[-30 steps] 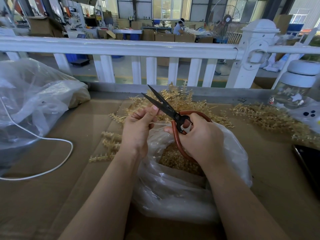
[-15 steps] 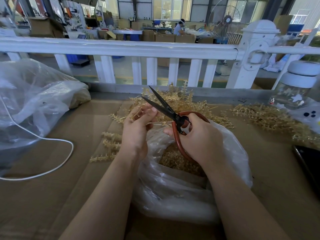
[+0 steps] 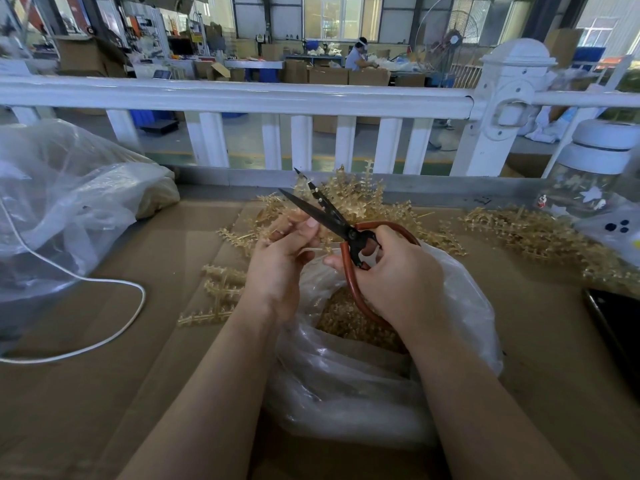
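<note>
One wide-angle camera, worn on the person's head, looks forward and down over the bench (image 3: 104,393) toward the white railing (image 3: 242,98). The left hand (image 3: 280,268) and right hand (image 3: 398,277) sit close beneath it, nearer than the railing; the hall (image 3: 398,26) behind the railing is distant.

Right hand (image 3: 398,275) grips scissors (image 3: 332,220); left hand (image 3: 280,258) pinches sprig (image 3: 325,242).

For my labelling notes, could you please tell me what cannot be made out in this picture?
Head view:
- the sprue piece in the left hand: mostly covered by its fingers;
- the scissors: handle loops partly hidden by the right hand;
- the dark flat device: cut off by the right edge.
</note>
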`<state>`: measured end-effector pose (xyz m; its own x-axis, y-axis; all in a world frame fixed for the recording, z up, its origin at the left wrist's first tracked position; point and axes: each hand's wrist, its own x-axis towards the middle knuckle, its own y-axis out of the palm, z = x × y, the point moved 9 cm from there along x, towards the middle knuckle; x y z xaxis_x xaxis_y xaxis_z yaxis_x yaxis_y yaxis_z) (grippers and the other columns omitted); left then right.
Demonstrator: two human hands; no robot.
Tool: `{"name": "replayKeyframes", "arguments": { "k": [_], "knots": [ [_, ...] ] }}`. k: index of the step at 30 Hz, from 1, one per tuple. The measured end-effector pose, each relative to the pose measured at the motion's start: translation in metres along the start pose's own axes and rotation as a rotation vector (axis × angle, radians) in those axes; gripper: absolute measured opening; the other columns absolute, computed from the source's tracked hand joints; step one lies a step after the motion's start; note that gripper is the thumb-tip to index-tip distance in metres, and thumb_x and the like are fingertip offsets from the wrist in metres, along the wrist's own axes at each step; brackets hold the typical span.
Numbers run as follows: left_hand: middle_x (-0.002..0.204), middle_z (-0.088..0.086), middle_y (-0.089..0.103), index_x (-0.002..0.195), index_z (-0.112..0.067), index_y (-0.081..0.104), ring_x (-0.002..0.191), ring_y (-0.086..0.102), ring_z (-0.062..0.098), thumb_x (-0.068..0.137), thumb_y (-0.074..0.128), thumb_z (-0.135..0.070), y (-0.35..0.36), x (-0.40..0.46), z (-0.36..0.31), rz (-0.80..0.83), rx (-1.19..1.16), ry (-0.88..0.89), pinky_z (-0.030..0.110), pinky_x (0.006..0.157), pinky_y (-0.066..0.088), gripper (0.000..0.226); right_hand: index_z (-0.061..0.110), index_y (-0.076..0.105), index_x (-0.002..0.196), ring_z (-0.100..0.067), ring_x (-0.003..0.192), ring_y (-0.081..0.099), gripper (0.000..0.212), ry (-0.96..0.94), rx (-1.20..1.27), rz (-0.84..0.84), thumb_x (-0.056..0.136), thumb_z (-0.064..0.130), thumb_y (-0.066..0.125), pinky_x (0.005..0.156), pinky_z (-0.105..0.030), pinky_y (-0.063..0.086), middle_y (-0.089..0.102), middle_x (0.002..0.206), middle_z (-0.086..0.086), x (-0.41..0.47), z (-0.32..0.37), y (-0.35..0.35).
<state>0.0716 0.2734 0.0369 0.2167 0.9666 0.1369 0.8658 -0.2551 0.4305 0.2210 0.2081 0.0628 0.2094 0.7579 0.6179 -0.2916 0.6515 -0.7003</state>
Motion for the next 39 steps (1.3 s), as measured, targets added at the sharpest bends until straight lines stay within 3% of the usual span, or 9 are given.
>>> {"name": "replayKeyframes", "arguments": {
  "k": [9,16,22,27,31,35,39],
  "knots": [
    [0.069,-0.006,0.055,0.088,-0.017,0.064,0.063,0.053,0.006,0.075,0.069,-0.018,0.005,0.0,0.002,0.038,-0.083,-0.015,0.016,0.061,0.046,0.013,0.023,0.056,0.075,-0.005,0.057,0.051,0.069,-0.015,0.063,-0.038,0.071,0.09,0.04,0.054,-0.025,0.046,0.054,0.066,0.018,0.0,0.003,-0.005],
    [0.07,-0.007,0.057,0.094,-0.018,0.063,0.066,0.053,0.007,0.077,0.068,-0.017,0.005,0.0,0.003,0.05,-0.081,-0.033,0.021,0.069,0.045,0.018,0.022,0.063,0.08,-0.004,0.061,0.056,0.074,-0.015,0.106,-0.028,0.07,0.091,0.039,0.055,-0.025,0.051,0.058,0.073,0.021,0.0,0.003,-0.001],
    [0.079,-0.004,0.057,0.105,-0.016,0.065,0.066,0.054,0.006,0.076,0.071,-0.021,0.005,-0.002,0.001,0.056,-0.039,-0.05,0.023,0.07,0.042,0.03,0.022,0.065,0.081,-0.006,0.063,0.059,0.077,0.004,0.096,-0.038,0.068,0.093,0.039,0.058,-0.025,0.052,0.067,0.073,0.013,-0.001,-0.003,0.0],
    [0.091,-0.005,0.066,0.089,-0.026,0.073,0.077,0.055,0.011,0.083,0.056,-0.038,0.009,-0.004,-0.009,0.169,-0.096,-0.005,0.034,0.081,0.039,0.021,0.025,0.065,0.084,-0.007,0.066,0.06,0.071,0.051,0.076,-0.019,0.069,0.091,0.048,0.058,-0.026,0.052,0.066,0.073,0.015,0.002,-0.01,0.001],
    [0.102,0.001,0.065,0.101,-0.02,0.07,0.087,0.059,0.016,0.083,0.059,-0.054,0.006,-0.003,-0.008,0.26,-0.268,-0.101,0.034,0.082,0.046,0.04,0.026,0.066,0.086,-0.006,0.068,0.06,0.062,0.041,0.061,-0.024,0.073,0.086,0.057,0.059,-0.026,0.052,0.066,0.076,0.017,0.001,-0.011,0.0],
    [0.096,-0.005,0.067,0.093,-0.025,0.073,0.081,0.062,0.011,0.08,0.072,-0.047,0.004,0.0,-0.008,0.276,-0.112,-0.074,0.03,0.081,0.053,0.026,0.024,0.064,0.079,-0.005,0.06,0.056,0.066,-0.015,0.073,-0.059,0.073,0.088,0.051,0.052,-0.02,0.044,0.062,0.067,0.015,0.0,-0.005,-0.005],
    [0.09,-0.004,0.069,0.091,-0.02,0.072,0.074,0.063,0.008,0.067,0.084,-0.036,0.003,0.002,-0.006,0.292,-0.146,-0.084,0.025,0.075,0.056,0.032,0.023,0.062,0.074,-0.003,0.054,0.052,0.064,-0.059,0.093,-0.065,0.075,0.086,0.052,0.048,-0.016,0.036,0.056,0.061,0.015,-0.001,-0.001,-0.007]
  ]
}}
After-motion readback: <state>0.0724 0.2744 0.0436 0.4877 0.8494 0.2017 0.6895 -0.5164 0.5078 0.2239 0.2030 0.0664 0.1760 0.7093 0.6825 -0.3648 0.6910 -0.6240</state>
